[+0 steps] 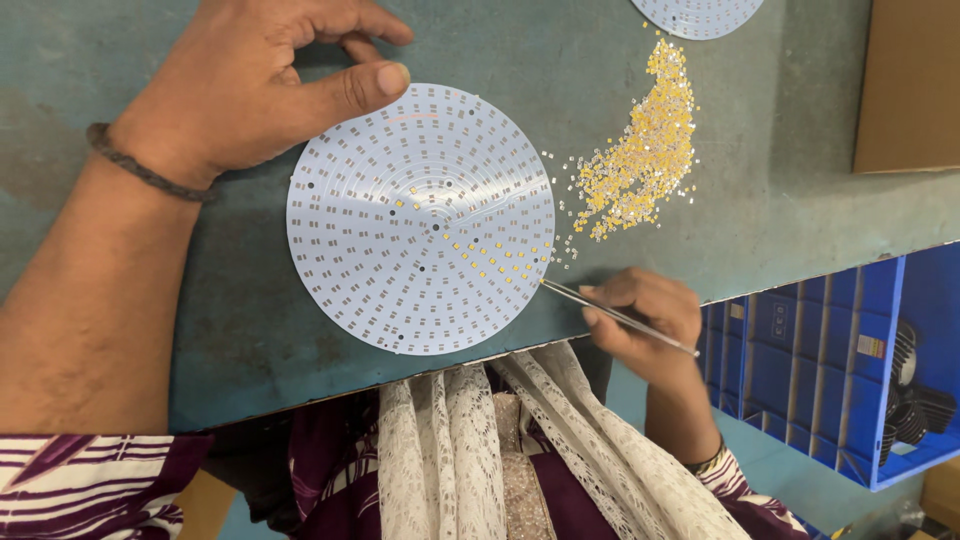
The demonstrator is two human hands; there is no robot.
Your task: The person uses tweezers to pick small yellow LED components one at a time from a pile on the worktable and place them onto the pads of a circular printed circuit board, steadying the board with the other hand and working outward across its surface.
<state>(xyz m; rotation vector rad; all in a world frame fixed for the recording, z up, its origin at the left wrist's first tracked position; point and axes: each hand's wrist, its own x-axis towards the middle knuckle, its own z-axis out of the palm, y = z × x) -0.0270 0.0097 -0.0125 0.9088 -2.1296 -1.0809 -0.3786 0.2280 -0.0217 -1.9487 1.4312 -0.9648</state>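
Head view: you are working at a teal table [250, 330], where a white round board [420, 218] is lying flat, partly dotted with yellow chips. Your left hand [250, 85] is pressing its rim, fingers spread; your right hand [640, 325] is pinching tweezers [615, 315] at its edge, beside the chip pile [640, 150].

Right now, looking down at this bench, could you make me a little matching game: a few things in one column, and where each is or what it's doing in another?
Things:
1. left hand
2. right hand
3. heap of tiny yellow chips
4. blue crate

Places or states:
A. loose on the green table, right of the disc
B. below the table edge, at lower right
C. thumb resting on the round white board
D. holding thin metal tweezers at the board's rim

Pairs: 1-C, 2-D, 3-A, 4-B
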